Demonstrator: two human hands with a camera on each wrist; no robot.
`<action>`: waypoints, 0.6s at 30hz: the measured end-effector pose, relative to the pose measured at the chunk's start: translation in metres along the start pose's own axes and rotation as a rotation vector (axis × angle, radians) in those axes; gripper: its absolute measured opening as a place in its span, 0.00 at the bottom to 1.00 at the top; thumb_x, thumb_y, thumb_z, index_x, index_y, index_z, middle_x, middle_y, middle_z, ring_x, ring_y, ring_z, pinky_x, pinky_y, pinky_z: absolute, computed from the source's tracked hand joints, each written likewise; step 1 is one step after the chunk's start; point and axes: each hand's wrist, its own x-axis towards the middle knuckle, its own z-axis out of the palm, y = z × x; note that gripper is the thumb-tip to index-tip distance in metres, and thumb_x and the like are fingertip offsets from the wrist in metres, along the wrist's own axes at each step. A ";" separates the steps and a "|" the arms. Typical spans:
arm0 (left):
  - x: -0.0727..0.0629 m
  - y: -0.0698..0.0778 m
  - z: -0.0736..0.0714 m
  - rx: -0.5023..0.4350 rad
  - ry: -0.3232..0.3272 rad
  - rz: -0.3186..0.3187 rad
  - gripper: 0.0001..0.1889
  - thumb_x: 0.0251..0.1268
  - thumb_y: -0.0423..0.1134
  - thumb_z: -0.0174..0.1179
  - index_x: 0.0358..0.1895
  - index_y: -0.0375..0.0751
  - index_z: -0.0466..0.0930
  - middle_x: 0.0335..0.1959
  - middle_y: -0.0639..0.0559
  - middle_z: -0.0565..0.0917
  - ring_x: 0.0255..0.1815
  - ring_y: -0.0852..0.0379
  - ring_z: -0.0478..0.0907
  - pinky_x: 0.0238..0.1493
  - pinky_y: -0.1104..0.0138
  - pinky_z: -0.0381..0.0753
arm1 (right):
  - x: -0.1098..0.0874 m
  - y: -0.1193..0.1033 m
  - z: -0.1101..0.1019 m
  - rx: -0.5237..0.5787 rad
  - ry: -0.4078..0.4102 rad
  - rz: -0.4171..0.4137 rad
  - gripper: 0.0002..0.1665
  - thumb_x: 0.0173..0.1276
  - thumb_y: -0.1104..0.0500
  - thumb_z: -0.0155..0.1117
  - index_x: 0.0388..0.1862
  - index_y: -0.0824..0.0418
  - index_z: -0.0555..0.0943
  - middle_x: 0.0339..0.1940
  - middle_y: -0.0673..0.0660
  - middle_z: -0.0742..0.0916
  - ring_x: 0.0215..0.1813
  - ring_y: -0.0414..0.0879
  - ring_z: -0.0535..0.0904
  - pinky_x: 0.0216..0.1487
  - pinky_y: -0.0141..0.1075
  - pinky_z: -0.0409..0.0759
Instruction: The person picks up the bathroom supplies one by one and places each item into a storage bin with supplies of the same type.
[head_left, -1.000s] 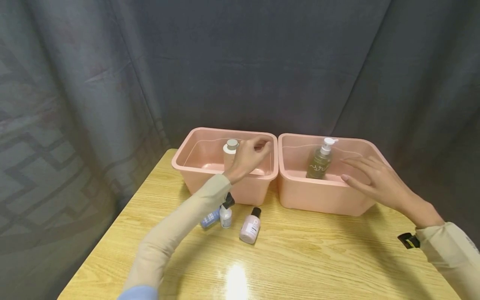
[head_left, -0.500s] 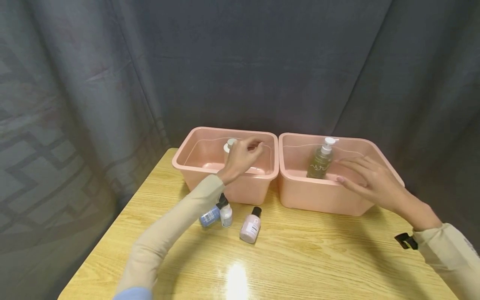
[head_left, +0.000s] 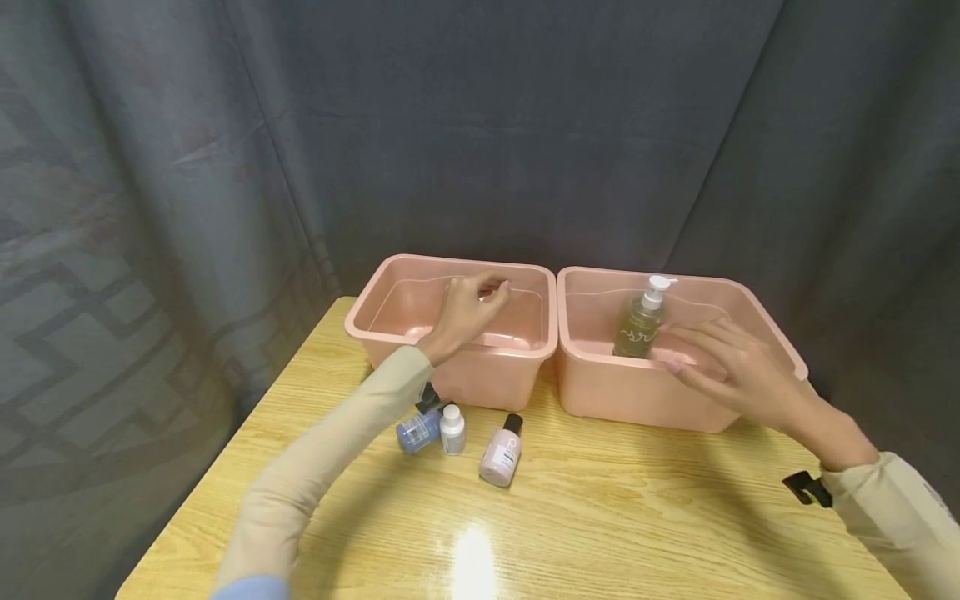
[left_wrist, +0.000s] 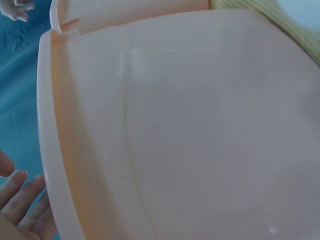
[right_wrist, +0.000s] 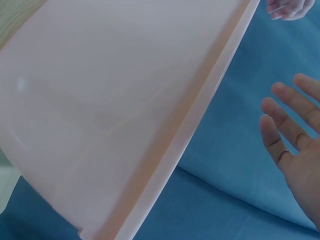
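Observation:
My left hand (head_left: 462,312) hovers over the left pink bin (head_left: 487,379), its fingers loosely bent with nothing between them. In the left wrist view those fingers (left_wrist: 22,200) show beside the bin's rim. My right hand (head_left: 738,367) is over the front of the right pink bin (head_left: 637,396), fingers spread and holding nothing. A green pump bottle (head_left: 639,327) with a white pump stands inside that bin, just left of the right fingertips. A white bottle seen earlier in the left bin is now hidden behind my left hand.
On the wooden table (head_left: 600,517), in front of the left bin, are a blue bottle (head_left: 418,432) lying down, a small white bottle (head_left: 452,429) standing, and a pale pink bottle (head_left: 500,454) with a black cap, lying down. A dark curtain (head_left: 525,150) hangs behind the bins.
My left hand has moved left across its bin, covering the white bottle there and uncovering the small white bottle on the table. My right hand has shifted slightly left and down.

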 end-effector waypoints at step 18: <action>-0.008 -0.017 -0.024 0.043 0.027 -0.019 0.10 0.68 0.35 0.58 0.44 0.33 0.86 0.41 0.43 0.88 0.42 0.49 0.86 0.47 0.56 0.84 | 0.007 -0.015 0.011 0.012 0.031 -0.084 0.33 0.76 0.37 0.51 0.56 0.64 0.82 0.53 0.59 0.85 0.56 0.54 0.77 0.68 0.28 0.58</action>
